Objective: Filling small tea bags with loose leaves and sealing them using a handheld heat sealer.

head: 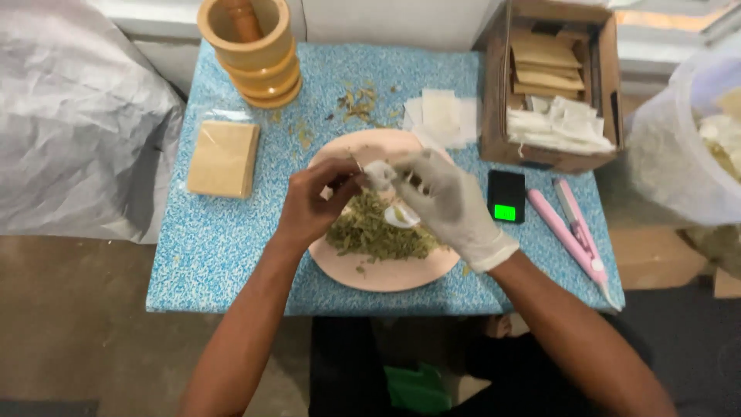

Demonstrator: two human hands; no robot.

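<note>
a small white pouch [380,174] is pinched between both hands over the far part of a pink plate [386,274], w/ the left hand [315,202] bare and the right hand [448,207] in a white glove. both hands are closed on the pouch, fingertips brought together at its top; whether the pouch mouth is open can't be told. the pouch sits directly between the hands, approx. equally near each, and its long axis appears to run up-down, though it's mostly hidden by fingers. just below it, toward the person, a heap of dried green herb [378,232] lies on the plate, w/ a white spoon-like scoop [401,218] resting at its right edge under the gloved hand. on the blue speckled surface [208,255] are seen: a stack of tan sheets [224,158] at left, a wooden mortar w/ pestle [248,46] at the far edge, loose white pouches [444,116] beyond the plate, a small black scale w/ green display [506,197] and a pink sealer tool [575,235] at right. a cardboard box [552,81] holds more packets.
</note>
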